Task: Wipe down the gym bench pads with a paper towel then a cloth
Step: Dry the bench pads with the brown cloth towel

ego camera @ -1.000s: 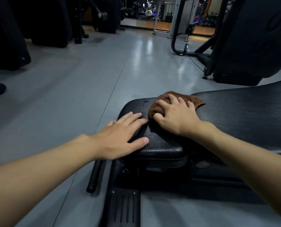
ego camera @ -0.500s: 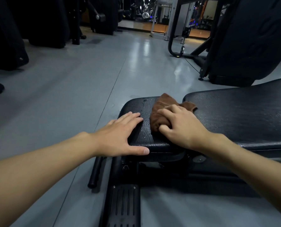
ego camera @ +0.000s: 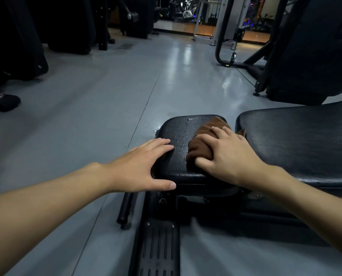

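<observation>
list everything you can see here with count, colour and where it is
seat pad: one, black, centre
back pad: one, black, right of the seat pad across a narrow gap
cloth: one, brown, bunched on the right part of the seat pad
foot plate: one, black, ribbed, low in front of the seat pad
bar: one, black, low, left of the foot plate
floor: one, grey, glossy, all around the bench
gym machines: several, dark, far left and far right
left hand: one, flat on the seat pad's left edge, holds nothing
right hand: one, on the cloth, fingers curled over it, thumb at its near end
</observation>
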A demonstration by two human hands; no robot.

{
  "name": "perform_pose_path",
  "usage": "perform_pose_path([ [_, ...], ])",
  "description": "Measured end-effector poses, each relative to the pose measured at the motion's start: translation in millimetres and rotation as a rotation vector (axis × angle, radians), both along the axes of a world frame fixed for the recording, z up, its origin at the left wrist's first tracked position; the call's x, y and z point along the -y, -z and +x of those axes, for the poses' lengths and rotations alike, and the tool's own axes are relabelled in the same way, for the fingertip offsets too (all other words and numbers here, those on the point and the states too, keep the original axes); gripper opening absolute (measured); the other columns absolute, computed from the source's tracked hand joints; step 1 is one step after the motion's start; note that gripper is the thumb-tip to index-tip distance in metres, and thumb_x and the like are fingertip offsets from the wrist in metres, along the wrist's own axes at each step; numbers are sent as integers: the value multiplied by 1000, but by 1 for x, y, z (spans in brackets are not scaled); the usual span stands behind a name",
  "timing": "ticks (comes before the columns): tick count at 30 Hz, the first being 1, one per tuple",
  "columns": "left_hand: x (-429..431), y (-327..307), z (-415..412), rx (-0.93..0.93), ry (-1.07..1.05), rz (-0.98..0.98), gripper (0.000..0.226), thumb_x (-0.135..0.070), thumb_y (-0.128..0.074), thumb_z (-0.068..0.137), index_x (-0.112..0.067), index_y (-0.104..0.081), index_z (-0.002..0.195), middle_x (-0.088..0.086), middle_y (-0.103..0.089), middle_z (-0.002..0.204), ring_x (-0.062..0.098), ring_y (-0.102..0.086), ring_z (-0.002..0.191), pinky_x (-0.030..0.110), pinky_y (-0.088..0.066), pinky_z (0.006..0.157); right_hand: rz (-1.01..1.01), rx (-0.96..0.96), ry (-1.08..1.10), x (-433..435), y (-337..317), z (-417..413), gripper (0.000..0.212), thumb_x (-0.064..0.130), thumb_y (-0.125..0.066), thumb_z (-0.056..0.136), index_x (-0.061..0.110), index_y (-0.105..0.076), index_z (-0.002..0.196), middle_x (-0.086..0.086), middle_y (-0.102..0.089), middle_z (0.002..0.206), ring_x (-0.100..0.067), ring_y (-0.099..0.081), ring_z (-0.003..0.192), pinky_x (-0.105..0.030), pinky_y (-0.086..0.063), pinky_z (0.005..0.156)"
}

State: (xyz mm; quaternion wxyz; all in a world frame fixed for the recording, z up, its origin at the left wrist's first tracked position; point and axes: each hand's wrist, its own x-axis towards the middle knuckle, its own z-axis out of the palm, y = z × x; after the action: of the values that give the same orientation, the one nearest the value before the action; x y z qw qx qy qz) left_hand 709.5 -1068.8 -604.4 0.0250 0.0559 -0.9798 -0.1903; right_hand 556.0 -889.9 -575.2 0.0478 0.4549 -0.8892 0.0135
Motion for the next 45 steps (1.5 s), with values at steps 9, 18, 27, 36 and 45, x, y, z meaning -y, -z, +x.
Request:
perform_pose_path([
  [9,6,1,-6,-62,-8,86,104,-70,-75,62,-32,-33,149,-19,-18,159,-4,-15,144,14,-15,113,55,26,77,85,-5,-80,57,70,-36,83,34,-52,124,-13,-56,129,-38,-53,120,-53,-33,101],
  [18,1,4,-3,-58,-132,130,118,-67,-81,56,-22,-24,148,-15,-16,154,3,-28,136,16,-26,103,76,-36,-127,34,-4,-23,82,72,-17,67,37,-47,134,-4,-54,135,-27,-47,129,-47,-34,107],
  [27,-1,8,0,-56,-201,241,126,-66,-83,53,-21,-18,150,-8,-27,154,8,-28,140,28,-29,114,182,-49,-224,-16,-13,29,86,81,-15,68,52,-13,148,-1,-14,163,-27,-5,152,-59,-10,118],
  [36,1,17,-1,-94,-228,283,136,-65,-85,52,-22,-4,153,-9,-17,158,6,-20,145,29,-26,117,145,-14,-105,74,3,-24,69,76,-27,78,46,-37,140,-4,-36,155,-28,-33,142,-60,-24,111],
  [45,-1,20,-1,-114,-243,332,143,-65,-86,49,-25,4,153,-15,-5,158,5,-18,146,31,-29,116,98,-17,-119,102,8,-28,57,68,-37,84,41,-45,134,-6,-47,139,-32,-44,131,-56,-26,110],
])
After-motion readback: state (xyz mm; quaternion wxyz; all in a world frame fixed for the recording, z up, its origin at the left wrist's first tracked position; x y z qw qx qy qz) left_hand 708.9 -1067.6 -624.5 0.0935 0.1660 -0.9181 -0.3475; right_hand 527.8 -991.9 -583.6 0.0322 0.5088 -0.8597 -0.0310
